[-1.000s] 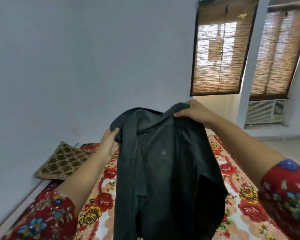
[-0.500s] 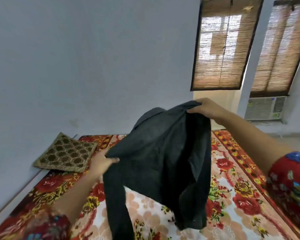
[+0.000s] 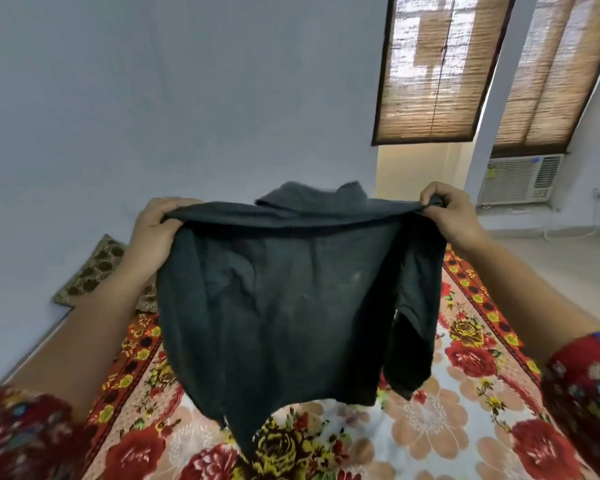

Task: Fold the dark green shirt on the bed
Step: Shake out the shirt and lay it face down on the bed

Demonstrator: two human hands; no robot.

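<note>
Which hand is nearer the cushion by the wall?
Left. The left hand grips the shirt at one shoulder, just above and right of the cushion in view; the right hand grips the other shoulder, the shirt's whole width farther away.

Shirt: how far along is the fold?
Done: the shirt is off the bed and spread wide. In hand: the left hand and right hand each grip a top corner, so it hangs open in the air. Left: laying it flat on the bed, then every fold; none is made yet.
</note>
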